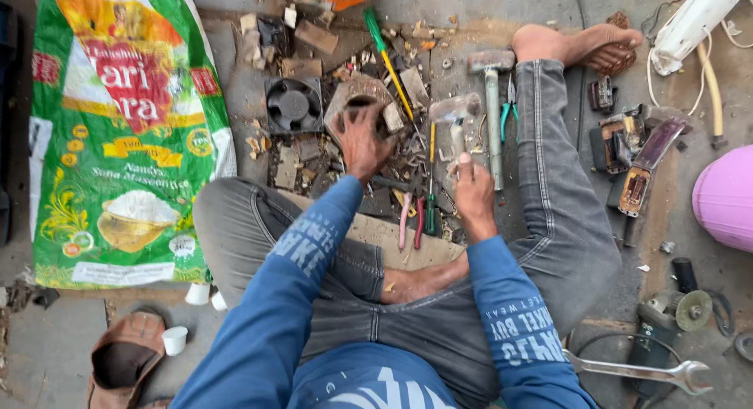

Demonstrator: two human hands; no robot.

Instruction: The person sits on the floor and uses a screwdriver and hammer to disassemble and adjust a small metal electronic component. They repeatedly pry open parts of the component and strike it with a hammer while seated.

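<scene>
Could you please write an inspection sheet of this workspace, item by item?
Surface: grey concrete floor, dusty; the person sits on it.
Job's things: a rusty brown metal part under the left hand; a clear plastic bag by the right hand.
Clutter: black fan, hammer, pink-handled pliers, green brush, scrap pieces, spanner, angle grinder.
Hands: left hand grips the metal part; right hand is closed, what it holds cannot be told.
Cables: white and cream cords at the upper right.
Surroundings: printed green sack, pink round object, brown sandal.
</scene>
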